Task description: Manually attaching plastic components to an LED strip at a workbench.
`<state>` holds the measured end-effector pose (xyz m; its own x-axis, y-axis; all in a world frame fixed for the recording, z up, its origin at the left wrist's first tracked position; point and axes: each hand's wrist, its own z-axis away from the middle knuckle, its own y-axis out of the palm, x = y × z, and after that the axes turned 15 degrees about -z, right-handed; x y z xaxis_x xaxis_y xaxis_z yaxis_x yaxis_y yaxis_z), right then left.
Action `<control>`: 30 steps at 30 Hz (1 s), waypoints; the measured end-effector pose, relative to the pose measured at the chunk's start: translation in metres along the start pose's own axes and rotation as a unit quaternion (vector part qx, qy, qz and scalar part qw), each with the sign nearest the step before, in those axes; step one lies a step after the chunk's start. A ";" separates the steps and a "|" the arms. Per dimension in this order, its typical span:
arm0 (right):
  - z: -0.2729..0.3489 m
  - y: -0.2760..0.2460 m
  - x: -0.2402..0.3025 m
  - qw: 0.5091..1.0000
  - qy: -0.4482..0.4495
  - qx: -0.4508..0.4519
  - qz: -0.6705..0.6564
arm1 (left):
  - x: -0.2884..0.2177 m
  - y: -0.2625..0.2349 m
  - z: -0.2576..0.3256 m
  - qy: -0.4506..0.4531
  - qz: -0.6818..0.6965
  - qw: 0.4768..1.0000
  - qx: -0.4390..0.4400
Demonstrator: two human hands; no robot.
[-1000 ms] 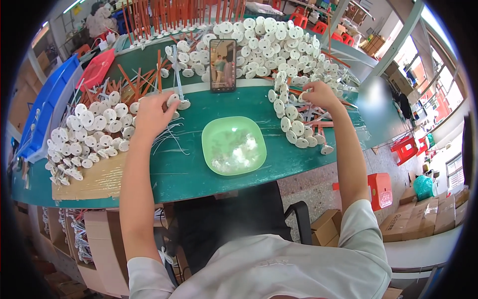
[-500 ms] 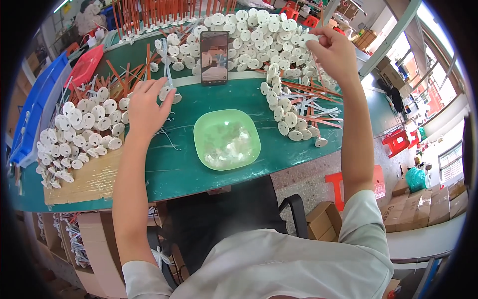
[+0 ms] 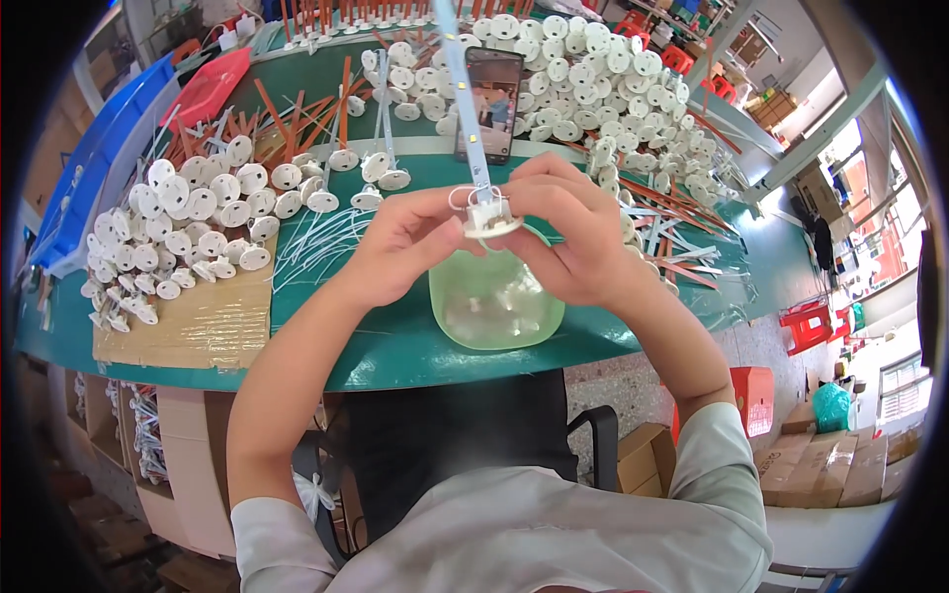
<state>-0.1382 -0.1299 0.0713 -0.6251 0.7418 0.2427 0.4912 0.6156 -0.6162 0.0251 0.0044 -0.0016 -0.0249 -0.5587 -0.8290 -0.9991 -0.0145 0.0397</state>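
Drawn together since earlier, the left hand (image 3: 397, 243) and right hand (image 3: 575, 229) pinch a white disc (image 3: 494, 231), pale strip (image 3: 462, 95) rising above their grip, green bowl (image 3: 486, 314) beneath.

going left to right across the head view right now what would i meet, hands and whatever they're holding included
Blue bin, red tray, left hand, white disc held between both hands, right hand, teal bag.
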 end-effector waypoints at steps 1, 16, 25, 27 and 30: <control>0.003 0.002 -0.007 1.000 0.013 -0.015 0.000 | 0.000 -0.001 0.000 -0.018 -0.004 1.000 -0.013; 0.038 0.021 -0.037 0.990 -0.087 -0.108 0.029 | 0.000 0.000 0.000 -0.135 0.023 0.990 -0.038; 0.043 0.021 -0.021 0.986 -0.096 -0.109 0.078 | 0.000 0.004 0.003 -0.144 0.042 0.989 -0.021; 0.042 0.020 -0.022 0.986 -0.101 -0.108 0.072 | -0.003 0.003 0.003 -0.152 0.044 0.987 -0.017; 0.042 0.022 -0.024 0.986 -0.095 -0.115 0.077 | -0.005 0.002 0.001 -0.184 0.024 0.982 -0.033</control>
<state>-0.1377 -0.1450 0.0207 -0.6247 0.7809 0.0018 0.6993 0.5605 -0.4436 0.0236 0.0083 0.0017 -0.0952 -0.2233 -0.9701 -0.9923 -0.0563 0.1103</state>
